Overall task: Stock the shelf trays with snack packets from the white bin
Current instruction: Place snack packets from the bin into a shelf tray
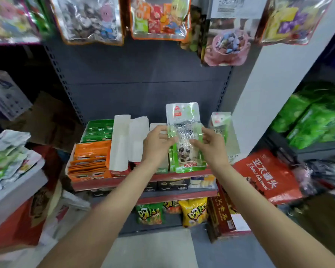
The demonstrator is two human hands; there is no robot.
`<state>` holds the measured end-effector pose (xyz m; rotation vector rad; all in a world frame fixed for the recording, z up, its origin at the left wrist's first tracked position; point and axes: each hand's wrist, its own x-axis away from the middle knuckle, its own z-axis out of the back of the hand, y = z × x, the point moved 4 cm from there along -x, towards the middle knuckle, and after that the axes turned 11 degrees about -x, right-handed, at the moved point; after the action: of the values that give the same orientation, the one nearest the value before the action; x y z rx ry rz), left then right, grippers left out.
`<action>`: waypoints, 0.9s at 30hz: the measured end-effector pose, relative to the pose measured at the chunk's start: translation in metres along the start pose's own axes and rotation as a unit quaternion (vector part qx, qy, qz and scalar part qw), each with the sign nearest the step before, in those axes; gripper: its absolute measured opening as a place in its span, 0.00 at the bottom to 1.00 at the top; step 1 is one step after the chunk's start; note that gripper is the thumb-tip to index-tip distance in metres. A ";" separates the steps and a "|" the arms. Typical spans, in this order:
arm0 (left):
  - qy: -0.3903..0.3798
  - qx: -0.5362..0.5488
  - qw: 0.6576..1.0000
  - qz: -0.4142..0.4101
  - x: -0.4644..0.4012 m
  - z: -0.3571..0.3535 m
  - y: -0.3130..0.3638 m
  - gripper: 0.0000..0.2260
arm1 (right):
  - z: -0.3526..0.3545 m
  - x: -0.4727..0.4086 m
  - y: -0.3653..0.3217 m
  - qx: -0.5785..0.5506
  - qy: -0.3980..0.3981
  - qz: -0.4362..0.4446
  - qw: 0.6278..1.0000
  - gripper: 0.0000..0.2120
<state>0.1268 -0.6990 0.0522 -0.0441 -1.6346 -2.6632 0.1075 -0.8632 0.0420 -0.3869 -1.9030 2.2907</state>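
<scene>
Both my hands hold a stack of green-and-white snack packets (184,120) with a panda picture, upright over the shelf tray (186,167) at the right of the red-edged shelf (105,183). My left hand (159,142) grips the stack's left side and my right hand (207,142) grips its right side. Another of the same packets (219,122) stands behind at the right. Orange packets (89,161) and green packets (97,130) fill the left trays. A white bin (14,190) with packets heaped on top stands at the left.
Empty white cardboard trays (124,142) stand mid-shelf. Chip bags (193,212) sit on the bottom shelf. A red carton (267,176) and green bags (313,120) are at the right. Candy bags (159,18) hang overhead.
</scene>
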 end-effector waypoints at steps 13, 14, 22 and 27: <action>-0.088 -0.041 0.993 -0.064 -0.085 -0.137 0.061 0.08 | 0.117 -0.095 0.034 0.063 0.092 -0.024 0.993 0.15; -0.091 -0.042 0.993 -0.066 -0.091 -0.146 0.065 0.08 | 0.123 -0.102 0.037 0.058 0.096 -0.023 0.993 0.13; -0.062 -0.097 0.991 -0.061 -0.137 -0.196 0.084 0.14 | 0.166 -0.159 0.078 0.005 0.123 -0.048 0.991 0.11; -0.005 -0.121 0.992 -0.022 -0.154 -0.216 0.077 0.08 | 0.175 -0.184 0.099 -0.032 0.073 -0.072 0.994 0.11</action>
<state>0.2800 -0.9264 0.0180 -0.0261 -1.3201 -2.8830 0.2395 -1.0961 -0.0054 -0.3987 -1.8712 2.0568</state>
